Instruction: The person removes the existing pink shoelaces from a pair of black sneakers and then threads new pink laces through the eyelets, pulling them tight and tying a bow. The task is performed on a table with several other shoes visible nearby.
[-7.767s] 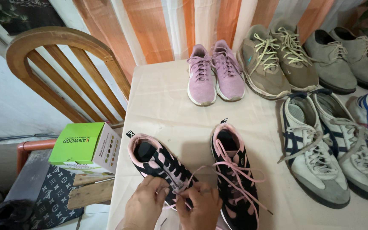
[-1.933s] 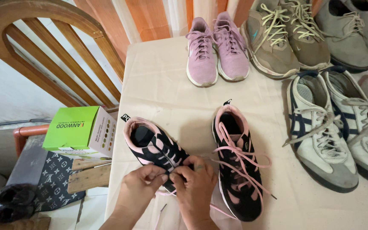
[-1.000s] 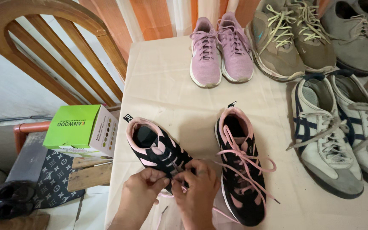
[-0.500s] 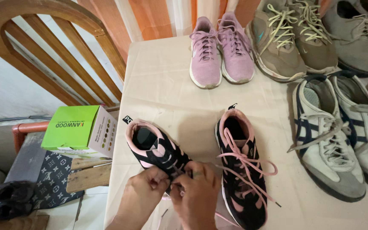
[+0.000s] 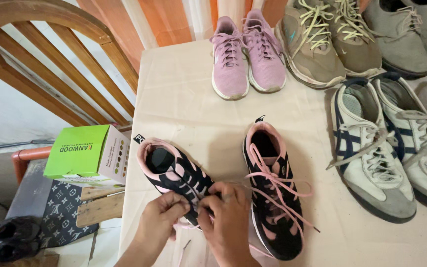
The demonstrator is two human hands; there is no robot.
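Black-and-pink shoe (image 5: pixel 174 173) sits near the front-left corner of the table (image 5: pixel 184 99), heel away from the person, and both hands are bunched together over its lacing. The left hand (image 5: pixel 156 222) and right hand (image 5: pixel 228 220) meet fingertip to fingertip, each pinching the pink lace (image 5: pixel 186 226) at the eyelets; a loose end trails off the near table edge beneath the wrists. Whether the lace runs through an eyelet under the fingers I cannot tell.

Just to the right lies the second shoe (image 5: pixel 273 190) of the pair, its own pink laces slack and spilling over its side onto the cloth. Its mouth and the mouth of the held shoe both gape open, dark inside.

Farther right stand two white shoes (image 5: pixel 376 153) with navy stripes, close together. At the far edge, against the striped curtain (image 5: pixel 174 20), a lilac pair (image 5: pixel 245 57) and a tan pair (image 5: pixel 327 44) with pale yellow laces are lined up, then a grey pair (image 5: pixel 406 29) in the corner.

A bare stretch of tablecloth lies between the lilac pair and the hands. Off the left edge a green box (image 5: pixel 85 153) rests shut on a low surface, with a wooden chair back (image 5: pixel 50 64) behind it.
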